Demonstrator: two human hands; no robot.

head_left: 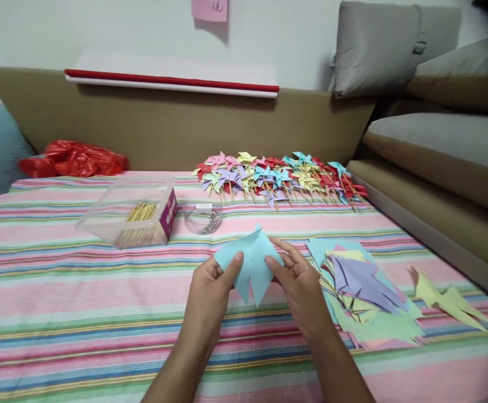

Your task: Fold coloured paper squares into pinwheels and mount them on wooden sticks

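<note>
A light blue paper square (253, 258), slit in from its corners, is held up above the striped cloth between my two hands. My left hand (212, 285) pinches its left side, thumb on the front face. On the right side my right hand (300, 282) grips it the same way. Small dark dots show near the paper's middle. To the right lies a pile of cut paper (365, 285) in purple, yellow, green, blue and pink. A yellow cut paper piece (447, 302) rests apart from it.
Several finished paper pinwheels (269, 176) on sticks lie at the back. A clear plastic box (101, 218) holds wooden sticks (143, 212); beside it stands a round clear container (197, 224) with small metal pieces. A red plastic bag (76, 158) sits back left, sofa cushions (445, 151) at right.
</note>
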